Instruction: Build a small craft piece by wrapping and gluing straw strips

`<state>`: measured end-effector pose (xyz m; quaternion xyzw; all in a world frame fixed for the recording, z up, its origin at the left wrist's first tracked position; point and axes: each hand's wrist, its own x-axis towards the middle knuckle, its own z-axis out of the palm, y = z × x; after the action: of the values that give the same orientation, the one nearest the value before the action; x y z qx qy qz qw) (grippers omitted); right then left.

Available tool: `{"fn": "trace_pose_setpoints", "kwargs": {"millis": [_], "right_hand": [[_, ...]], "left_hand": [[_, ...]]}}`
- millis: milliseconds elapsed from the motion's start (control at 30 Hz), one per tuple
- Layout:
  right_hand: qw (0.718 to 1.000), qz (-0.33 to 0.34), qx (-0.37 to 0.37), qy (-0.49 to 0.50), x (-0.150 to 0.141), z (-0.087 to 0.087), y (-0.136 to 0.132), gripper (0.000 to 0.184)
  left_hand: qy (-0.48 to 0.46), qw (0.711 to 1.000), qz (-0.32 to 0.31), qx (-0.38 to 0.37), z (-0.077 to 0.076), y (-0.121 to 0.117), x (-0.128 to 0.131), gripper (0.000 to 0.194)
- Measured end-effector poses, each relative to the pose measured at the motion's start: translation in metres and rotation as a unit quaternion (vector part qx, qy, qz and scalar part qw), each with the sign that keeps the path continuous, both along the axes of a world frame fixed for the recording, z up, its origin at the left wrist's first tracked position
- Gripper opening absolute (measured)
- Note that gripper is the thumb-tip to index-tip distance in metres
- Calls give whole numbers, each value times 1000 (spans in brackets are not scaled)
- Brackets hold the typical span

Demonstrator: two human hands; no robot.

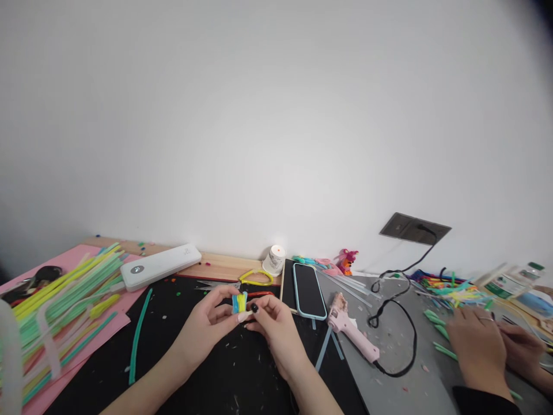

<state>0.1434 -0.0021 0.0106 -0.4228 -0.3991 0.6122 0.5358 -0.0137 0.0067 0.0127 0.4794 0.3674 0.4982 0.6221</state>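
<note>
While your left hand (pixel 209 320) pinches the small blue-and-yellow piece (pixel 241 303) between its fingers above the black mat (pixel 224 374), your right hand (pixel 274 328) brings its fingers to the piece's right edge; whether they grip it, you cannot tell from here. Below the piece, the mat gives you open room, strewn with tiny scraps. Beyond it your reach is tighter: the scissors (pixel 235 284) lie just behind your fingers, towards the wooden back edge of the worktop (pixel 224 262). On your left, a green stem (pixel 138 340) lies between your forearm and the pink sheet (pixel 121 320). On your right, the phone (pixel 310 291) and glue gun (pixel 352 331) limit sideways movement, well short of a co-worker's hands (pixel 477 346).
</note>
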Motion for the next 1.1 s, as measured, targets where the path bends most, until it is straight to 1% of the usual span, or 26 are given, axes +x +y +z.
{"fn": "trace_pose_setpoints", "kwargs": {"millis": [67,167,267,367,467,633,733,833,933,1100], "right_hand": [[999,-11,9,41,3,3,1,27],[995,-10,9,100,7,8,2,27],[994,-5,6,110,8,9,2,28],[996,-11,20,83,7,7,3,33],[998,-24,31,42,6,4,4,35],[999,-4,1,-37,4,4,2,25],[999,11,0,-52,2,4,2,23],[999,15,19,-49,-1,3,2,25],[998,26,25,-44,-3,3,-1,28],[995,58,38,-76,-7,5,-6,30]], "left_hand": [[-14,1000,16,-18,2,1,-3,32],[-55,996,47,-53,5,3,-7,33],[-116,989,45,-85,6,5,-9,32],[-162,979,27,-116,4,6,-10,36],[-180,974,10,-140,4,6,-10,38],[-222,960,-38,-168,8,3,-10,40],[-235,956,-53,-166,7,2,-10,41],[-227,961,-63,-145,3,2,-9,41],[-196,971,-69,-121,0,1,-7,40],[-135,983,-85,-88,2,-2,-4,28]]}}
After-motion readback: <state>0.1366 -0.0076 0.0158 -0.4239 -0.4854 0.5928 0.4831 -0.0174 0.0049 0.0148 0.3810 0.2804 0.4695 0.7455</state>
